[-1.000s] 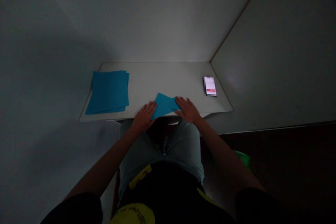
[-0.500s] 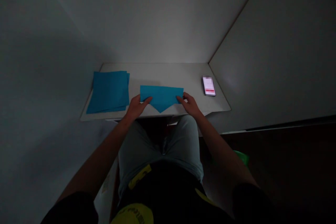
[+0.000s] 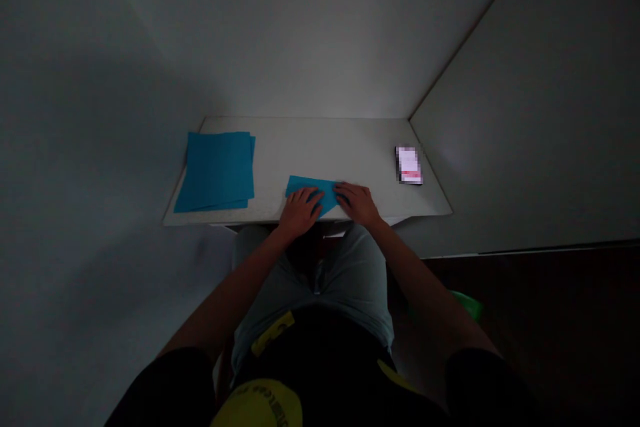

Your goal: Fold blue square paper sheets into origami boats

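A folded sheet of blue paper lies on the white table near its front edge, with a pointed flap toward me. My left hand rests on the paper's left part, fingers stretched out and pressing flat. On the right end lies my right hand, its fingers also extended over the paper. Between the two hands the middle of the sheet shows; both ends are partly covered by my fingers.
A stack of blue paper sheets sits at the table's left end. At the right end lies a phone with a lit, blurred screen. Walls border the white table. A green object is low at right.
My hands have gone from holding the paper's two ends to lying flat on top of it. The left hand moved right, toward the middle. The paper lies lower and looks narrower in height.
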`<state>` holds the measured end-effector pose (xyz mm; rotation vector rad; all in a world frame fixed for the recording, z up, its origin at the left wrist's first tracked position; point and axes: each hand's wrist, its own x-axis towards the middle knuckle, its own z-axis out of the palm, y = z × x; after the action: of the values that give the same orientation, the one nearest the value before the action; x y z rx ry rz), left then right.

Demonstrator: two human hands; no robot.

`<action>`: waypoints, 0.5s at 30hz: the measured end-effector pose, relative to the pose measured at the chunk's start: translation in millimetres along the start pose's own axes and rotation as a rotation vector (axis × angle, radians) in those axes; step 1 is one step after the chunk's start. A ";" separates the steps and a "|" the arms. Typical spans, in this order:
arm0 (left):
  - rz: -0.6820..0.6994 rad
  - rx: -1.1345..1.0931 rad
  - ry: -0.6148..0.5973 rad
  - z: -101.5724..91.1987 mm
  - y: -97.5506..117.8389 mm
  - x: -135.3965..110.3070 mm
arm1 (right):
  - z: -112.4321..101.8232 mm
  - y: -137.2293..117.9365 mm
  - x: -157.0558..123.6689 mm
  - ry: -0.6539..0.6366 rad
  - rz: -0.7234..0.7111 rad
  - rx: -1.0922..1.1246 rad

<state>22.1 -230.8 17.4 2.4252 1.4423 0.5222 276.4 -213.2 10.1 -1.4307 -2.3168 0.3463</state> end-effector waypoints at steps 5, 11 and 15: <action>0.012 -0.035 -0.028 -3.1 -11.0 6.6 | -7.3 -3.8 -26.8 -0.097 -0.073 -0.023; 0.073 -0.040 -0.052 -7.1 -16.1 4.3 | -3.0 -9.8 -41.7 -0.101 -0.052 -0.015; 0.093 -0.036 -0.056 -7.0 -16.6 1.7 | 1.7 -13.5 -35.1 -0.035 0.023 0.021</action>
<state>6.8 -221.2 17.2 2.4678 1.2919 0.4920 278.8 -250.7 7.1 -1.4533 -2.3188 0.4046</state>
